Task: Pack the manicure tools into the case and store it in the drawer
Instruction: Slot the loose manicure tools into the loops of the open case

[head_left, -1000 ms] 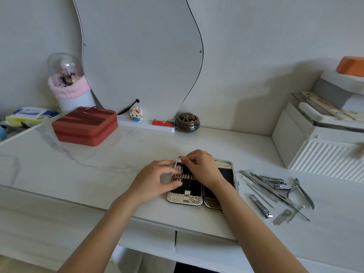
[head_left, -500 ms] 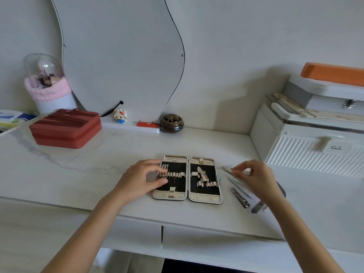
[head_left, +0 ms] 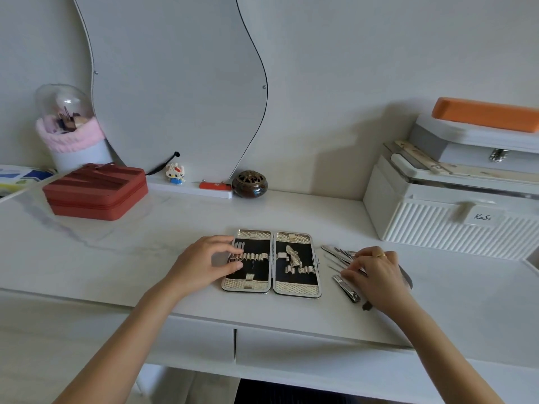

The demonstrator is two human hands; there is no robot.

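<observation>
One case [head_left: 271, 262] lies open near the table [head_left: 116, 258] edge; left hand [head_left: 201, 265] rests flat-fingered on it, right hand [head_left: 376, 275] fingers touch the tools [head_left: 339, 253], grip unclear.

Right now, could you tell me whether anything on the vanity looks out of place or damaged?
Nothing looks damaged or spilled. The manicure tools lie in a loose heap on the vanity top, right of the open case, whose loops look mostly empty. The right hand is over the heap; the left hand touches the case.
</observation>
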